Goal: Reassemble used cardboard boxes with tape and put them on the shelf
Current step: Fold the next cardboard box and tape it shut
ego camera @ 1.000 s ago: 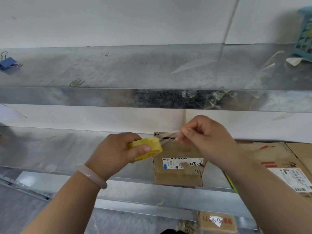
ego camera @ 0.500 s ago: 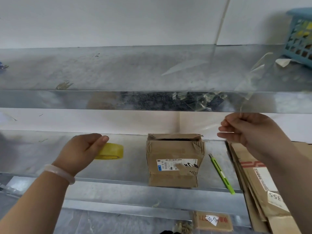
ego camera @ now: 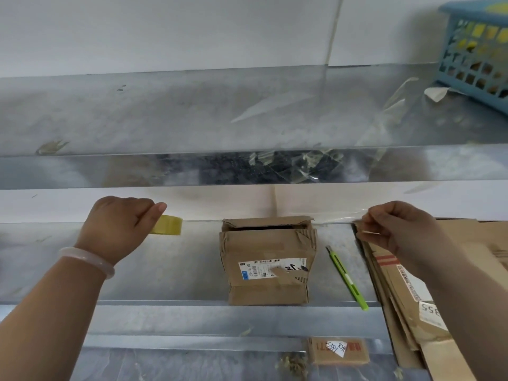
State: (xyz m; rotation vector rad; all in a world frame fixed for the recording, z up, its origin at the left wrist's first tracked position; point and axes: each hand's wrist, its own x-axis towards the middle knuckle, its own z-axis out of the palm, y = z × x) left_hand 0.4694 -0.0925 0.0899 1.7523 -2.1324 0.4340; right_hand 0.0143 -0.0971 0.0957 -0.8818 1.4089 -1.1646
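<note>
Galvanised shelf (ego camera: 165,270): metal, middle tier, carries everything below; second tier above it, third below.
Left hand (ego camera: 121,226): far left over the shelf, fingers closed around the tape roll, pale bangle (ego camera: 88,261) on the wrist.
Tape roll (ego camera: 167,225): yellow, held edge-on, sticking out right of the left hand, above the shelf surface.
Tape strip (ego camera: 339,216): clear, stretched roughly level toward the right hand, passing just behind the box's top edge; left part too faint to trace back to the roll.
Cardboard box (ego camera: 268,259): centre of the shelf, at the near edge, upright, top flaps not sealed with a dark gap showing, white barcode label on the near face, worn corners.
Box cutter (ego camera: 347,277): green, flat on the shelf right of the box, lying near-to-far, apart from the box.
Right hand (ego camera: 395,232): right of the box, thumb and fingers pinched shut on the strip's end, above the flat stack.
Flattened boxes (ego camera: 398,298): stack at the right end of the shelf, overhanging the near edge, labels showing.
Basket (ego camera: 475,48): blue plastic lattice, far right on the upper tier.
Small carton (ego camera: 339,350): lower tier, near, below the box, handwritten white tag on top.
</note>
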